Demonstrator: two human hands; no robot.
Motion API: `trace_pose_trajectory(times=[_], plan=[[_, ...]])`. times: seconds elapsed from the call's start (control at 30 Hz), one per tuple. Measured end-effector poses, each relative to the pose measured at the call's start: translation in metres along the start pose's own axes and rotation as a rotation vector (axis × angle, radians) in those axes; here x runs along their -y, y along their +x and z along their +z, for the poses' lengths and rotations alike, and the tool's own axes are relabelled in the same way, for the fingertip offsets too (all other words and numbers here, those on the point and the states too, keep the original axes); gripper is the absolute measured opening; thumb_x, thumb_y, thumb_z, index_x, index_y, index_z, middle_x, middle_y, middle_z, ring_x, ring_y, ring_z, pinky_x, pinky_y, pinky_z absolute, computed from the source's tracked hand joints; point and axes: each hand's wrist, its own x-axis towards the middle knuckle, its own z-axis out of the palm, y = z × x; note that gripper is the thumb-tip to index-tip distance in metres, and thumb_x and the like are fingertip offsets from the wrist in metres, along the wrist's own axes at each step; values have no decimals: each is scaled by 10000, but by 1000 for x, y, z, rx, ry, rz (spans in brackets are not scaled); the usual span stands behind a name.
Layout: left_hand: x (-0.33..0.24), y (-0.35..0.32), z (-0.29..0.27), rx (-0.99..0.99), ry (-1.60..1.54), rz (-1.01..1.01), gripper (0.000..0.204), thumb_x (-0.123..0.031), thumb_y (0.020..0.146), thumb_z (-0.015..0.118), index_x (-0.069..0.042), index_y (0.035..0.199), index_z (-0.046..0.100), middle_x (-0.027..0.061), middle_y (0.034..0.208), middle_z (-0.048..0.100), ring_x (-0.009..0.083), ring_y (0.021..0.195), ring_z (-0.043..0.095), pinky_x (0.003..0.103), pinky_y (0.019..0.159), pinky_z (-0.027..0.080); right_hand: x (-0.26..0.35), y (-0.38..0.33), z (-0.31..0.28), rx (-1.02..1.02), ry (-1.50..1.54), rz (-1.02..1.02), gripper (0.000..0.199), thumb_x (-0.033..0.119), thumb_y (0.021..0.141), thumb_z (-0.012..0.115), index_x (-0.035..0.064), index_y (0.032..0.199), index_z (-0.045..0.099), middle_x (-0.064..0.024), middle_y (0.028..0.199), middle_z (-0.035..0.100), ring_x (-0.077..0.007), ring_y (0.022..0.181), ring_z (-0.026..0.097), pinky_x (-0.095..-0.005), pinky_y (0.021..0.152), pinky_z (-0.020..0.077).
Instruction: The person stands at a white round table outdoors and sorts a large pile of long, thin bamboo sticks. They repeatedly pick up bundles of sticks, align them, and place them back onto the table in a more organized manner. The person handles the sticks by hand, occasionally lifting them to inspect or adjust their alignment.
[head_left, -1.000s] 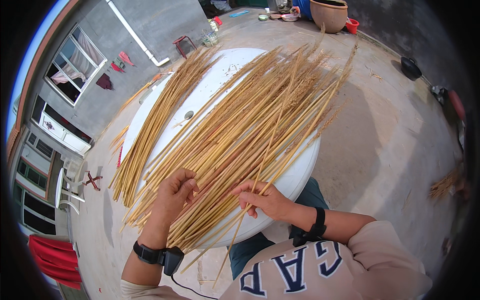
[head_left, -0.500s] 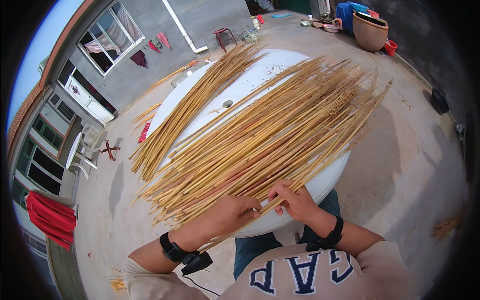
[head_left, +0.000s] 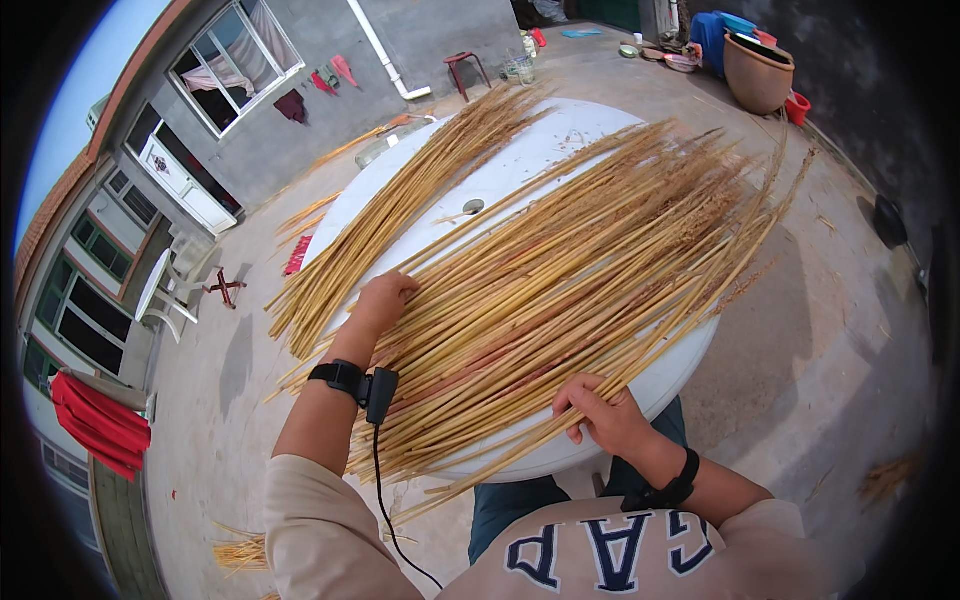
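Observation:
A wide layer of dry plant stalks with feathery seed heads point(head_left: 540, 290) lies slantwise across a round white table point(head_left: 600, 115). My right hand point(head_left: 610, 415), at the table's near edge, closes around a few long stalks point(head_left: 490, 472); their cut ends stick out past the edge at the lower left. My left hand point(head_left: 385, 300) rests at the far left side of the layer, its fingers curled down against the stalks, and whatever is between the fingertips is hidden. Beyond it lies a separate, narrower bundle of stalks point(head_left: 390, 210).
More stalks point(head_left: 240, 550) lie on the ground at the lower left. A white plastic chair point(head_left: 165, 295) and a small dark red stool point(head_left: 225, 287) stand to the left. A large clay pot point(head_left: 757, 75) and a red bucket point(head_left: 797, 108) are at the far right.
My left hand has moved away from the near edge, up and left to the layer's far side. My right hand keeps its stalks and has shifted slightly right and nearer.

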Motion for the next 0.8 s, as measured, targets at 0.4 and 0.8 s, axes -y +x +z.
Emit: trace_pose_trajectory(times=[0.4,0.8], plan=[[-5,12,8,-25,73,-59,290,-11,793,543,-111,1040,658,136,975,575,335,940,565,413,788,470,4,0,1,16,-44,27,245,178,950,459,-3,839,584,-89,811,574,-120,568,532,-242,496,444],[-18,14,14,-78,26,51,196,-94,776,590,-71,949,679,141,912,637,337,851,596,411,771,479,5,-1,1,37,-62,27,244,207,948,480,11,844,582,-38,789,574,-70,589,533,-195,516,460]])
